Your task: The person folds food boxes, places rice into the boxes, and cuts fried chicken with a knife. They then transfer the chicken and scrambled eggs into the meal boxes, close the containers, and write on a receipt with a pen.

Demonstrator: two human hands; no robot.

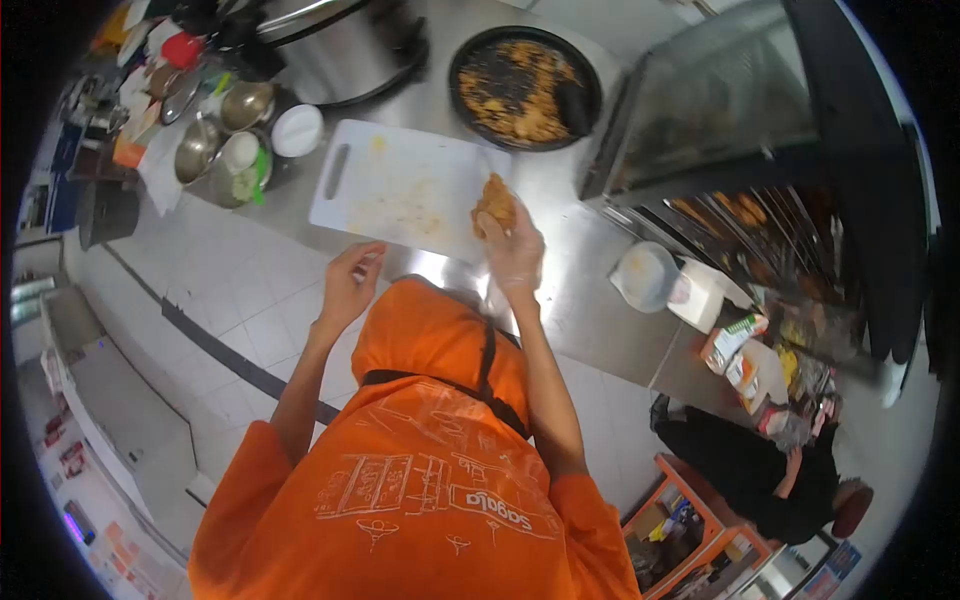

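Nearest: one orange shirt (420,480), white line drawings and lettering, filling the lower middle of my view; a dark strap (395,377) crosses it.

Left hand (352,285): just off the near edge of the cutting board; fingers loosely bent, a gap to the thumb; I see nothing held.

Right hand (515,250): clear glove, fingers closed around one browned, rough-coated piece of food (494,205). I place that piece at the board's right end; whether it touches the surface I cannot tell.

White cutting board (400,190): rectangular, slot handle at the left end, yellowish smears and crumbs; lying on a steel counter (570,260).

Right of the board: one white round container (645,275), beside it a white carton (705,297), then assorted packets (735,340).

Left of the board: one white round tub (297,130), two metal bowls (198,152), and a bowl of pale shreds (240,180) with something bright green at its side.

Beyond the board: one round black pan (456,88) of orange-brown bits, a dark object (573,108) over its right side. Left of it, a large metal pot (345,50) blocks my sight of the counter behind.

Far right: one glass-doored appliance (715,90), browned pieces on racks below the glass, bounding the counter on that side. Lower right: a person in black (740,465), near an orange-framed cart (665,475).
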